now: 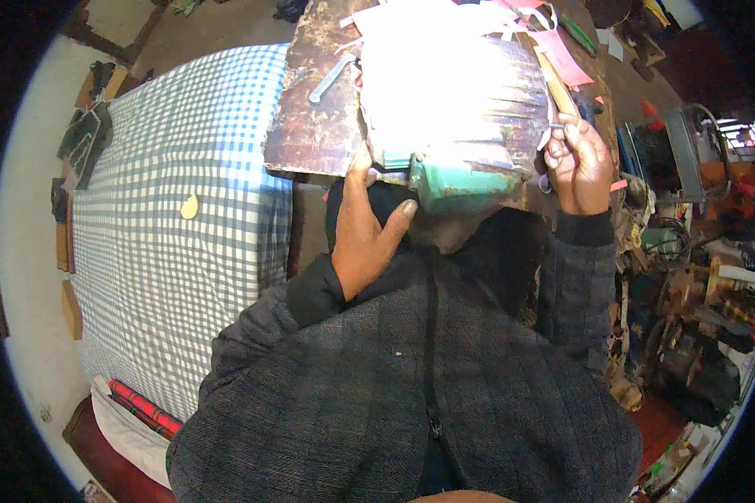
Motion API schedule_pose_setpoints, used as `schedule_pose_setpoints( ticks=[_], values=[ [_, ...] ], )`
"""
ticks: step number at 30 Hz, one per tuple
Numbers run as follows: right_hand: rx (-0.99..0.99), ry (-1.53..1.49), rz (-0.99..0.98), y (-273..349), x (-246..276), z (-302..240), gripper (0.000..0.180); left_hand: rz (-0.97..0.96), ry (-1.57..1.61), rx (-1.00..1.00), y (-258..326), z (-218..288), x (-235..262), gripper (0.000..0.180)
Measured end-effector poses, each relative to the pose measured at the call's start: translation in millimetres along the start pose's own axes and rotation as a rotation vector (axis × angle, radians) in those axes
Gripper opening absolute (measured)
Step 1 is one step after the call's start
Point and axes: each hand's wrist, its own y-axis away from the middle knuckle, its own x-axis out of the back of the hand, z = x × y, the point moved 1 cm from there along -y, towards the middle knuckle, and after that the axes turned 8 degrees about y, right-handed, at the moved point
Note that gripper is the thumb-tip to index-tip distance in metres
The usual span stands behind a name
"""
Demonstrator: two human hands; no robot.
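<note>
A teal metal machine [460, 180] with a bright, overexposed pale top stands at the near edge of a dark worn wooden table [310, 126]. My left hand [366, 226] rests open against the table's near edge, beside the machine's left end, thumb pointing toward the teal body. My right hand [579, 163] is at the machine's right side, its fingers closed around a small thin metal piece [555, 127]. Pink paper scraps [562, 54] lie on the table behind the machine.
A metal wrench [331, 77] lies on the table's left part. A bed with a blue-and-white checked cover [184, 210] fills the left side, a small yellow drop-shaped piece [190, 206] lying on it. Cluttered tools and parts [696, 277] crowd the right side.
</note>
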Motion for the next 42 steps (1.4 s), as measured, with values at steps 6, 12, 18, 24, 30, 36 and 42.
schedule_pose_setpoints(
  ticks=[6,12,18,24,30,36,42],
  values=[
    [-0.064,0.101,0.023,1.7,-3.5,-4.2,0.022,0.031,-0.113,-0.092,-1.7,0.3,2.1,0.073],
    [-0.035,0.150,-0.003,1.7,1.2,0.3,0.023,0.033,-0.051,-0.124,-3.7,0.9,2.1,0.079],
    [0.009,0.117,0.107,7.8,-4.4,2.4,0.023,0.029,-0.043,-0.160,-4.5,5.1,4.2,0.081],
    [-0.077,0.127,0.008,0.8,6.7,4.8,0.024,0.033,-0.046,-0.172,-6.2,5.9,6.6,0.081],
    [-0.026,0.077,0.011,2.5,6.1,4.1,0.021,0.025,-0.037,-0.147,-6.0,2.9,9.7,0.075],
    [-0.085,0.087,0.023,5.0,-14.1,-7.8,0.031,0.052,-0.057,-0.114,-7.1,4.2,10.4,0.070],
    [0.060,0.443,-0.024,5.9,7.3,8.1,0.048,0.011,0.020,-0.009,-3.3,-0.3,14.5,0.068]
  ],
)
